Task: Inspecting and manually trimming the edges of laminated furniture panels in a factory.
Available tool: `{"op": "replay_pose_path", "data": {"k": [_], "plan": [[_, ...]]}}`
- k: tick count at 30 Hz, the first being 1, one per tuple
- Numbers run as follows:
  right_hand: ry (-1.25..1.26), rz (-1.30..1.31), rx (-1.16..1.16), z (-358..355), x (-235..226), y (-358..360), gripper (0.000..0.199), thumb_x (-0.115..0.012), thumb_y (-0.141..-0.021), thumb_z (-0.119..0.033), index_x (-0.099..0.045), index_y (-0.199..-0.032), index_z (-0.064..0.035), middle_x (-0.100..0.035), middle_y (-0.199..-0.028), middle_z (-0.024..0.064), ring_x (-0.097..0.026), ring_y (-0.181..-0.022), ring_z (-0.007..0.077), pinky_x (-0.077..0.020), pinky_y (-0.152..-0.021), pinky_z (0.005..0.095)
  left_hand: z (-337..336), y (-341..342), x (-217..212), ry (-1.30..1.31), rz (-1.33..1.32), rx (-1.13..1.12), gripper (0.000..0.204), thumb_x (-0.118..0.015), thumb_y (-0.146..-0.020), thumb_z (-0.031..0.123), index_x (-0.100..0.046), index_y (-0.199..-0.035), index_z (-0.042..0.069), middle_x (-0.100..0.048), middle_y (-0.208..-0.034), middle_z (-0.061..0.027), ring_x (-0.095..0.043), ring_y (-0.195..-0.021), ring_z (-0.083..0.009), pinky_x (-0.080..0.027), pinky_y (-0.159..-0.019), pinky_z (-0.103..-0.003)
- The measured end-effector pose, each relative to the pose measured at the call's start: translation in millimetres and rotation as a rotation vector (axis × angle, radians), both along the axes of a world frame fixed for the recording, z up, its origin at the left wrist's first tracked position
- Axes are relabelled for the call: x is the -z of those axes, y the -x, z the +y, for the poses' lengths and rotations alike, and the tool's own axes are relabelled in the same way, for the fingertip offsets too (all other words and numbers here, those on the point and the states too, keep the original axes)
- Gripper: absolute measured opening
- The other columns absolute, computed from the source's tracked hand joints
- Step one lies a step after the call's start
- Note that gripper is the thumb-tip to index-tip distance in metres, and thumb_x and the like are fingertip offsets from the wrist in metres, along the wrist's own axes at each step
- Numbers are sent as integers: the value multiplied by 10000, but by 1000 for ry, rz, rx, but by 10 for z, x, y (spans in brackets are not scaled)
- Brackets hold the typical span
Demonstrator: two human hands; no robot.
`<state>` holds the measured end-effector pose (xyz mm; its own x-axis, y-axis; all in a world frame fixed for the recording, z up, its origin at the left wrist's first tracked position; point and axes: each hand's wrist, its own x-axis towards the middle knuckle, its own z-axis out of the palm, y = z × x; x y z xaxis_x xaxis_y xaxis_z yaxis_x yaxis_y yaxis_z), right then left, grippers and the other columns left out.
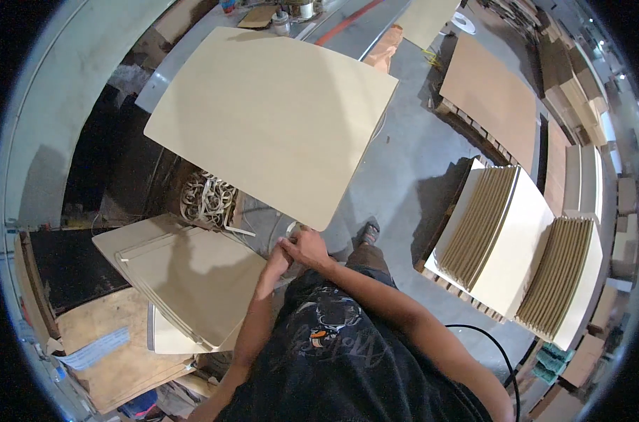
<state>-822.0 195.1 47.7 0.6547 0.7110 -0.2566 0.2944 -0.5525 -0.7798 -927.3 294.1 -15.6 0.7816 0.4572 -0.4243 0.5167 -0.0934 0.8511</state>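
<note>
A large cream panel (277,119) with rounded corners lies flat in front of me on a work table. Both of my hands meet just off its near right corner, close to my body. My right hand (309,249) is closed, its fingers curled beside the panel's edge. Against it presses my left hand (278,259), also closed, with the fingertips touching the right hand. A small pale curved thing (292,228) shows just beyond my fingers. Whether either hand grips it is hidden, and its kind is too small to make out.
Several cream panels (193,274) are stacked at my left, near a box of tangled pale strips (208,197). Stacked panels stand on a pallet (467,299) to the right, with a brown board stack (491,98) farther off. A black cable (499,344) curves at my right.
</note>
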Motion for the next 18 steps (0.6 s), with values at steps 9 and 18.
{"op": "replay_pose_path", "data": {"k": [9,18], "plan": [[169,-198,-379,-475,-42,-202,403,-504,-923,-356,-711,-917,-10,-688,-933,221,-686,-863,358,-556,-760,440,397,-857,-26,422,31,-609,502,-531,-936,457,-583,-1157,8,-646,-977,-113,-624,-973,-196,-535,-758,-385],[154,-111,-402,-1343,-507,-535,304,-523,-905,-305,-678,-766,-83,-682,-775,138,-669,-717,356,-530,-630,475,619,-1089,808,308,-66,-1132,760,-451,-938,594,-416,-1337,-51,-500,-1359,-183,-572,-1135,-321,-487,-929,-419]]}}
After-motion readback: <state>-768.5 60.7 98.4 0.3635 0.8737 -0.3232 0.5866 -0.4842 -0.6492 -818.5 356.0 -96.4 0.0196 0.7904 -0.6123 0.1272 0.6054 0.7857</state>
